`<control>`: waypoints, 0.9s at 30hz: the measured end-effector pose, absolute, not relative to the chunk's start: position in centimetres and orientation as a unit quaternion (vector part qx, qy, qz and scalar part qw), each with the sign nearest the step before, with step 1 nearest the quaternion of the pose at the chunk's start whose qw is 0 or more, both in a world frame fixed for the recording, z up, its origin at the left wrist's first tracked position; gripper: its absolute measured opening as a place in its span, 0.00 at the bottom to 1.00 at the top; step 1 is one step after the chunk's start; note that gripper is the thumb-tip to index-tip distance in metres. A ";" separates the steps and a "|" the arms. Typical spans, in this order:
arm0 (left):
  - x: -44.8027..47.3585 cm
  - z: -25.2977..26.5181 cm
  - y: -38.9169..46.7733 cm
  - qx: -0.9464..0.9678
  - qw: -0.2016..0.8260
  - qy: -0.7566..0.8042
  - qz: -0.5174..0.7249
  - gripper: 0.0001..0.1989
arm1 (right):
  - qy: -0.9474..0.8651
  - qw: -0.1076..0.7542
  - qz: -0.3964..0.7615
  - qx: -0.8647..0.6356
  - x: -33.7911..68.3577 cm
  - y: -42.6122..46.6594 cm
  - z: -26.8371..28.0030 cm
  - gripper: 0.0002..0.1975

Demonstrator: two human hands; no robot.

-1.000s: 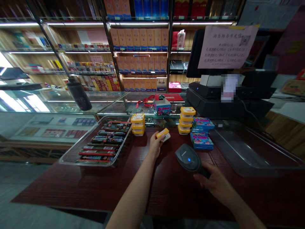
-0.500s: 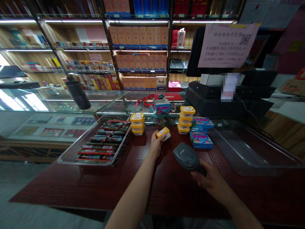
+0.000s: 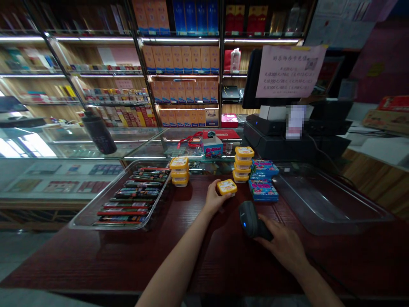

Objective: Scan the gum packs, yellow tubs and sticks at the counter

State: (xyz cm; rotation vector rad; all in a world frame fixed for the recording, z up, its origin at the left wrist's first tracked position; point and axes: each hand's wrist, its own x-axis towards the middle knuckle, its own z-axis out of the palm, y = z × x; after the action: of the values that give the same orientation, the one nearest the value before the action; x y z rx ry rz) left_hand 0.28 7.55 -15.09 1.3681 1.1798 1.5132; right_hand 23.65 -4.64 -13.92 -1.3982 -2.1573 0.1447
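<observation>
My left hand (image 3: pixel 216 198) is closed around a small yellow-lidded tub (image 3: pixel 227 187), whose printed lid faces up. In my right hand (image 3: pixel 281 243) is a dark barcode scanner (image 3: pixel 249 219), with a blue light showing on its head. The scanner's head is just right of and nearer than the held tub. Behind the tub, to the right, rises a stack of similar yellow tubs (image 3: pixel 242 165), touching blue packets (image 3: pixel 263 189) piled beside it. Another, shorter stack of yellow tubs (image 3: pixel 180 171) stands to the left.
A clear tray (image 3: pixel 76 221) of dark, stick-like packs lies on the left. Another clear tray (image 3: pixel 338 226) is at the right. At the back are a blue-pink box (image 3: pixel 211 150) on the glass, a monitor with a paper sign (image 3: pixel 287 72), and a dark bottle (image 3: pixel 99 134).
The held tub has turned from tilted to lid-up and moved slightly down. The scanner has rotated in my right hand, and its blue light now shows. The view has shifted a little.
</observation>
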 end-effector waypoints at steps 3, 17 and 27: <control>1.5 -15.2 8.5 0.587 0.328 0.485 0.558 0.39 | -0.811 0.285 0.007 -0.512 23.7 -4.5 -14.8 0.23; 4.2 -15.5 10.3 0.620 0.321 0.470 0.539 0.36 | -0.803 0.290 -0.019 -0.521 24.2 -4.5 -15.4 0.29; 3.5 -14.7 9.3 0.611 0.305 0.475 0.554 0.43 | -0.803 0.293 -0.035 -0.518 24.6 -4.6 -15.7 0.26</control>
State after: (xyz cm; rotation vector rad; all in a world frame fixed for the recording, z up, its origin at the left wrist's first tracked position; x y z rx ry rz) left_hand 3.46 9.33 -14.74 1.6185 1.2581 1.4674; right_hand 24.56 -4.61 -15.73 -1.3809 -2.1376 -0.0926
